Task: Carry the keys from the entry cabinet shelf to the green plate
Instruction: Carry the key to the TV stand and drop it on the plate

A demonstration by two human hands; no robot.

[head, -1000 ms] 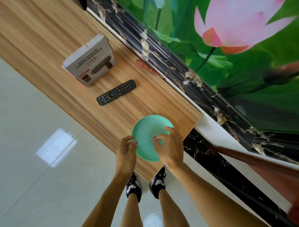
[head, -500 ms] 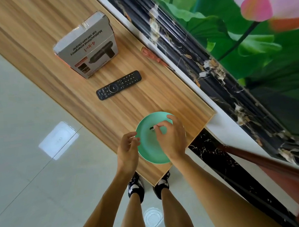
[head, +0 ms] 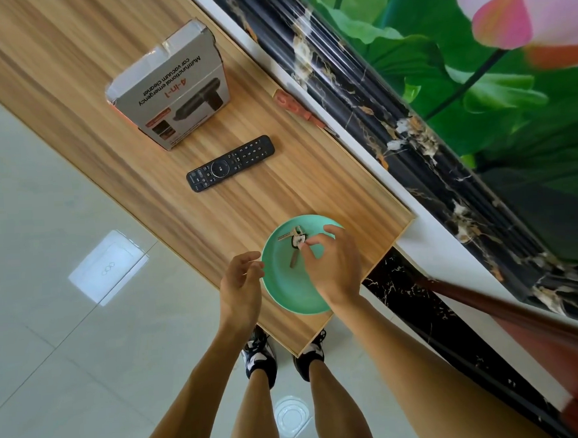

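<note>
Keys (head: 293, 241) already lie in the green plate (head: 284, 287) at lower centre, right hand (head: 332, 266) lightly pinching their black fob, left hand (head: 240, 282) loose and empty beside the plate's left rim, so I'd just let go softly and lift straight up, no dragging.

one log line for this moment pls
keys: resting in green plate | right hand: pinching keys | left hand: open by plate rim

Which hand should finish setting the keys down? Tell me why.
The right hand: it pinches the keys lying in the green plate; the left hand sits beside the rim, holding nothing.
</note>
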